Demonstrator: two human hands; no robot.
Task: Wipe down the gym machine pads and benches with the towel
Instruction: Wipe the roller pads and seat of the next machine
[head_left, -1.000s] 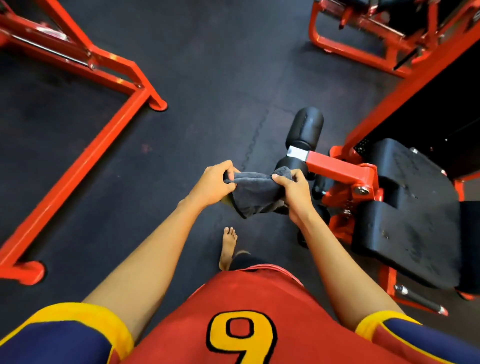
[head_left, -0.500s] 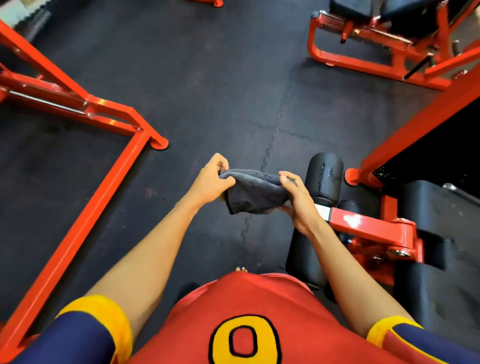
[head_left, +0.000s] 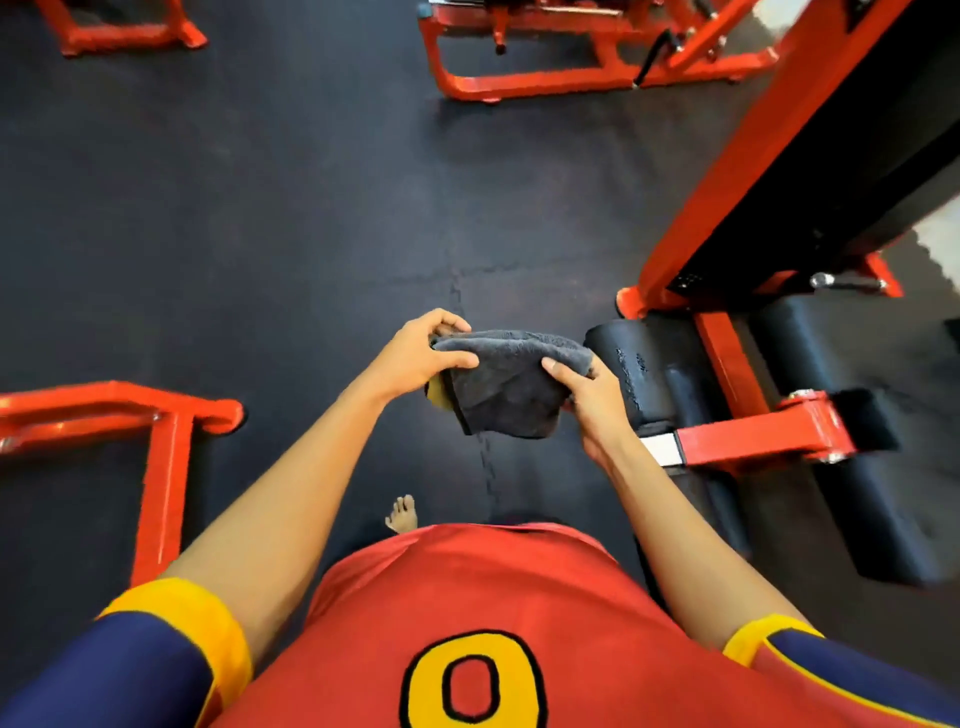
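A dark grey towel (head_left: 506, 384) with a bit of yellow at its left edge hangs in the air in front of my chest. My left hand (head_left: 415, 358) pinches its left end, thumb on top. My right hand (head_left: 589, 397) grips its right end. Just right of my right hand stands a black roller pad (head_left: 631, 364) on an orange arm (head_left: 753, 441) of the machine. A larger black pad (head_left: 852, 467) lies further right. The towel touches neither pad.
Dark rubber floor (head_left: 260, 234) stretches ahead. An orange frame (head_left: 156, 415) sits on the floor at my left, another orange machine base (head_left: 571, 78) at the top. A slanted orange beam (head_left: 753, 156) rises at the right. My bare foot (head_left: 402, 514) shows below the towel.
The view has shifted, so the roller pad now lies right of my hands rather than under them. Both hands keep hold of the towel and have spread it a little wider.
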